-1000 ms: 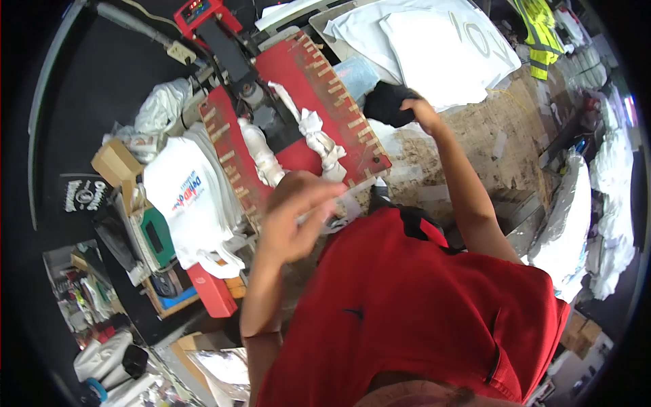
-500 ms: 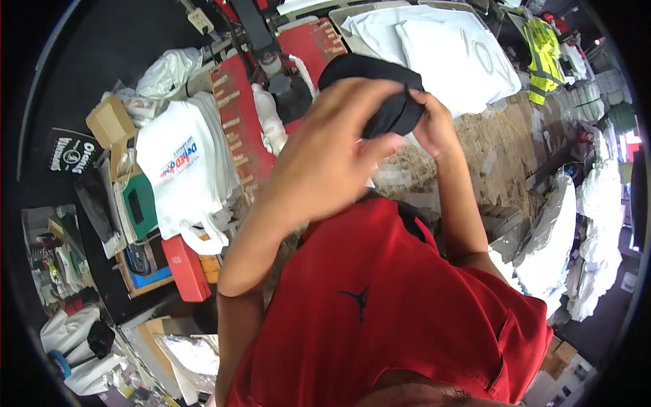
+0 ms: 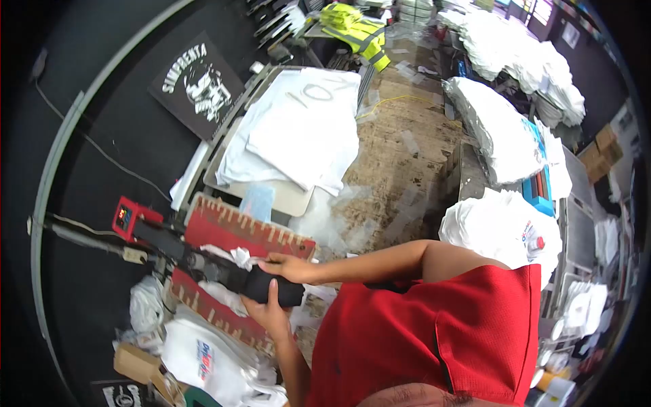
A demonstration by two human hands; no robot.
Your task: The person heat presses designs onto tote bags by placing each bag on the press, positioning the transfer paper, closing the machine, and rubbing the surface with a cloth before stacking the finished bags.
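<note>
A black cap [image 3: 272, 287] is held between my two hands beside the press machine [image 3: 203, 264], at the lower left of the head view. My right hand [image 3: 293, 268] grips its upper edge, with fingers over the fabric. My left hand [image 3: 268, 313] holds it from below, thumb raised against its side. The cap's far end meets the dark part of the press; whether it sits over that part I cannot tell. White wrapping [image 3: 241, 257] shows just beyond my right fingertips.
Red boards with tan strips [image 3: 247, 230] flank the press, and a red control box [image 3: 129, 218] stands behind it. White printed bags [image 3: 207, 359] lie near my left arm. Folded white cloth [image 3: 305, 129] covers a board farther off. A wooden table [image 3: 400, 163] stretches away, with a bagged white bundle [image 3: 495, 129] at its right.
My head view has turned right. Both hands have brought the cap to the press; my left hand, earlier blurred and raised over it, now grips it from below.
</note>
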